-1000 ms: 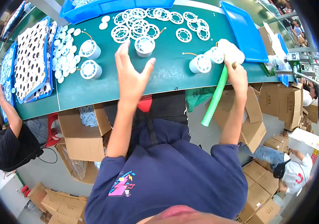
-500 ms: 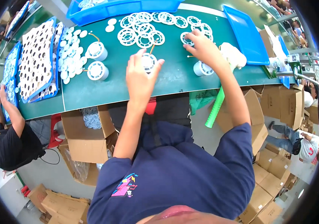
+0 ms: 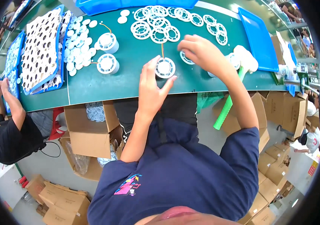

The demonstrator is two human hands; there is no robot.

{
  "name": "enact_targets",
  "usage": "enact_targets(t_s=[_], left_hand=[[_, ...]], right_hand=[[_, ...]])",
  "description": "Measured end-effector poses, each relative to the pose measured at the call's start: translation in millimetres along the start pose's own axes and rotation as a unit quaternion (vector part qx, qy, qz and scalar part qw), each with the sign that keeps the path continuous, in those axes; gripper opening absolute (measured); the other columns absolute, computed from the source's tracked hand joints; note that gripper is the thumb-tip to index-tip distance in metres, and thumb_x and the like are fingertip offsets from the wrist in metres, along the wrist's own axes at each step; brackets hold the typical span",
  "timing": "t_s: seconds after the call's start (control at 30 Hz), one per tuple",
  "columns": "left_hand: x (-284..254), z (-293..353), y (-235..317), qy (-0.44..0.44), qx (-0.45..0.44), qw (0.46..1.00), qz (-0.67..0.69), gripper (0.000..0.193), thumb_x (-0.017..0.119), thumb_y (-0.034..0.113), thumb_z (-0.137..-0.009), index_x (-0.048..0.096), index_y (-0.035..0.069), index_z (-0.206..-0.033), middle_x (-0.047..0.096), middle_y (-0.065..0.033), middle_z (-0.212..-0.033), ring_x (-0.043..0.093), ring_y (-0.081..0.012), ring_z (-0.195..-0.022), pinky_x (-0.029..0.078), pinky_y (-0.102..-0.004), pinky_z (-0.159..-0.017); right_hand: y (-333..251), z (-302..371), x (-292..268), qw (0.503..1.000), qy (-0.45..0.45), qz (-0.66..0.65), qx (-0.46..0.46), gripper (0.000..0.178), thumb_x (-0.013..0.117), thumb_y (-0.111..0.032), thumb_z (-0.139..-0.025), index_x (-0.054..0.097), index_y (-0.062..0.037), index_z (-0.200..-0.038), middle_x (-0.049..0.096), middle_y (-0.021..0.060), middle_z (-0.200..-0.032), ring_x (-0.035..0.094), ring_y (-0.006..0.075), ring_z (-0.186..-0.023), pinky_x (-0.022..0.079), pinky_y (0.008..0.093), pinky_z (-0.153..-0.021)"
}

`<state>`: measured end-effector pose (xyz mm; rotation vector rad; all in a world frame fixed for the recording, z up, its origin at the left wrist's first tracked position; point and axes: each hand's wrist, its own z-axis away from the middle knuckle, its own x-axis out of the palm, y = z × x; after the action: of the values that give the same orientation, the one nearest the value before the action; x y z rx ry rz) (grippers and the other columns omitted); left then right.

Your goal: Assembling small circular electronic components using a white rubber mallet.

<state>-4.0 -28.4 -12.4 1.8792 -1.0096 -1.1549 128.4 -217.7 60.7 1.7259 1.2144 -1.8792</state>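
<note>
My left hand (image 3: 154,87) curves its thumb and fingers around a white round motor-like part (image 3: 165,68) with a slotted top face. Thin coloured wires rise from its far side. Just right of it, my right hand (image 3: 201,54) pinches a white slotted ring (image 3: 186,58), tilted and partly covered by the fingers. The ring is apart from the part in my left hand. Beyond both hands lies a loose spread of similar rings (image 3: 159,36). Another white cylinder (image 3: 211,74) is mostly hidden under my right wrist.
Two wired white cylinders (image 3: 107,64) stand at left beside a pile of white discs (image 3: 78,47) and a blue tray of perforated white pieces (image 3: 41,48). A green-handled mallet (image 3: 223,112) overhangs the front edge at right, near a blue tray (image 3: 257,41). A co-worker (image 3: 11,127) sits at left.
My right hand has drawn a ring away from the others, toward the part in my left hand. The left hand has brought its part slightly nearer to me. The view has shifted a little.
</note>
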Motion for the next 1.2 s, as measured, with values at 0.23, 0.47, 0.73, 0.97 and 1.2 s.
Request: enact_targets(t_s=[0.23, 0.47, 0.73, 0.97, 1.2], left_hand=[[2.2, 0.9, -4.7, 0.011, -0.006, 1.000, -0.011, 0.074, 0.087, 0.014, -0.081, 0.050, 0.002, -0.143, 0.060, -0.0181, -0.130, 0.062, -0.0345, -0.119, 0.049, -0.0430, -0.102], [-3.3, -2.9, 0.1, -0.002, -0.011, 0.999, 0.051, 0.080, 0.088, 0.015, -0.080, 0.047, 0.002, -0.147, 0.061, -0.0172, -0.132, 0.062, -0.0314, -0.122, 0.047, -0.0417, -0.106], [0.0, 1.3, -6.0, 0.003, -0.027, 0.997, 0.067, 0.083, 0.085, 0.010, -0.079, 0.044, 0.003, -0.150, 0.062, -0.0169, -0.129, 0.061, -0.0359, -0.119, 0.048, -0.0446, -0.102], [6.0, 2.9, -7.5, 0.032, -0.024, 0.999, 0.033, 0.088, 0.086, 0.009, -0.076, 0.041, 0.001, -0.151, 0.063, -0.0183, -0.127, 0.062, -0.0381, -0.116, 0.050, -0.0469, -0.099], [5.8, 5.0, -7.9, 0.019, -0.029, 0.999, 0.028, 0.087, 0.086, 0.009, -0.077, 0.041, 0.001, -0.151, 0.063, -0.0187, -0.128, 0.063, -0.0381, -0.116, 0.050, -0.0465, -0.098]], right_hand=[[-7.9, 23.7, 27.3, 0.992, 0.087, 0.031, 0.088, 0.055, 0.076, -0.024, -0.090, 0.056, 0.0016, -0.135, 0.059, 0.0180, -0.129, 0.057, 0.0364, -0.120, 0.050, 0.0439, -0.101], [-26.4, 30.4, 43.9, 0.984, 0.098, 0.064, 0.131, 0.057, 0.077, -0.019, -0.087, 0.054, 0.0020, -0.135, 0.059, 0.0189, -0.128, 0.058, 0.0354, -0.119, 0.053, 0.0435, -0.098], [-55.4, 24.4, 15.6, 0.974, 0.194, -0.064, 0.102, 0.059, 0.076, -0.014, -0.084, 0.053, 0.0044, -0.135, 0.062, 0.0242, -0.120, 0.062, 0.0415, -0.111, 0.053, 0.0452, -0.094], [-93.8, 23.8, 48.1, 0.983, 0.185, 0.000, -0.002, 0.067, 0.084, -0.015, -0.079, 0.056, 0.0067, -0.135, 0.063, 0.0226, -0.125, 0.060, 0.0382, -0.112, 0.052, 0.0450, -0.096], [-88.4, 27.4, 47.5, 0.979, 0.192, -0.055, 0.031, 0.062, 0.085, -0.013, -0.080, 0.058, 0.0039, -0.134, 0.064, 0.0192, -0.125, 0.059, 0.0366, -0.112, 0.051, 0.0446, -0.097]])
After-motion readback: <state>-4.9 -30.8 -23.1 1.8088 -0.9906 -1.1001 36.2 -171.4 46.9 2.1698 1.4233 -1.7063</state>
